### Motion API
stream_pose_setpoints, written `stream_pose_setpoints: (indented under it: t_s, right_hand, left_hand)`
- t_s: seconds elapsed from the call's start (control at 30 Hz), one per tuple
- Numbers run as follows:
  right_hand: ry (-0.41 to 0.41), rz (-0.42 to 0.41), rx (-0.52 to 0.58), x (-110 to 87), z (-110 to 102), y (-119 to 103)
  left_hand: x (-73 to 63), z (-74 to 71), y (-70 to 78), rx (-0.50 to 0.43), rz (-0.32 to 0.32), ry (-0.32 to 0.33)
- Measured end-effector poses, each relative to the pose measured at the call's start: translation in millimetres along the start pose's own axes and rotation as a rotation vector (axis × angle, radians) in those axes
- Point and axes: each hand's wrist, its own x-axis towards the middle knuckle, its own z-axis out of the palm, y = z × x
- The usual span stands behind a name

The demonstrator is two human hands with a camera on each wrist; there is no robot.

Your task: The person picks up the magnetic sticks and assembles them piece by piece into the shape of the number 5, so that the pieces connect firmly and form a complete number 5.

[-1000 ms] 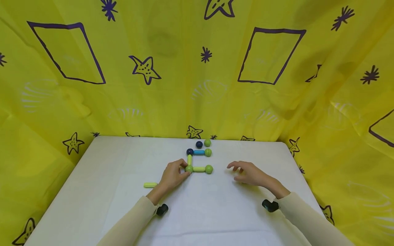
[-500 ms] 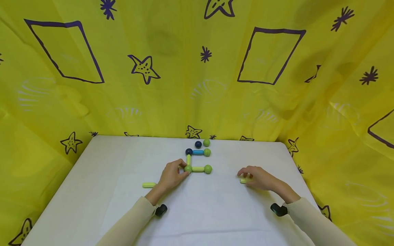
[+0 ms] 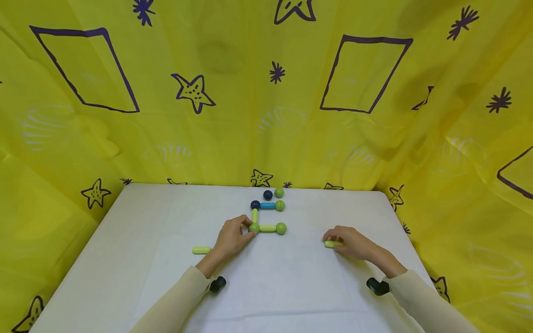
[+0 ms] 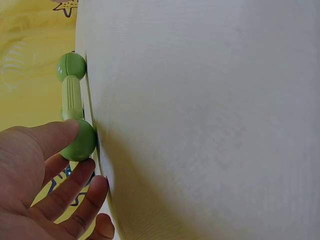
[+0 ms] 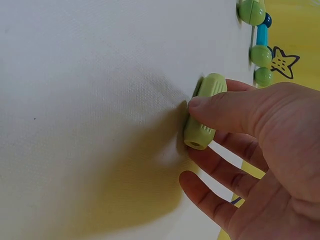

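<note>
My left hand [image 3: 232, 238] pinches the green ball [image 4: 82, 144] at the near left corner of a joined ball-and-rod figure. From that ball, one light green rod [image 3: 268, 228] runs right to another green ball [image 3: 281, 228]. A second light green rod [image 3: 255, 216] leads back to a dark blue ball [image 3: 255, 205], and a blue rod [image 3: 268, 206] joins this to a grooved green ball [image 3: 280, 205]. Off to the right, my right hand [image 3: 356, 243] holds a loose light green rod [image 5: 214, 86] between thumb and fingers, close over the white table [image 3: 300, 282].
Another light green rod [image 3: 201, 250] lies left of my left wrist. Behind the figure sit a loose dark blue ball [image 3: 268, 194] and a loose green ball [image 3: 279, 192]. A yellow patterned curtain [image 3: 233, 138] rises behind the table and along its sides.
My right hand has moved right and towards me, and its fingers have closed round a light green rod. My left hand stays on the green corner ball.
</note>
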Motion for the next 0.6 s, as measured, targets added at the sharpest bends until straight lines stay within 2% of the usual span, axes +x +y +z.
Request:
stream_pose_setpoints:
  t_s: [0.37, 0.6]
  right_hand:
    - [0.016, 0.01, -0.029, -0.2, 2.7, -1.5]
    - [0.042, 0.004, -0.025, -0.9, 3.7, -2.2]
  left_hand:
    - [0.3, -0.4, -2.2, -0.006, 0.017, -0.002]
    - [0.5, 0.4, -2.6, -0.003, 0.002, -0.007]
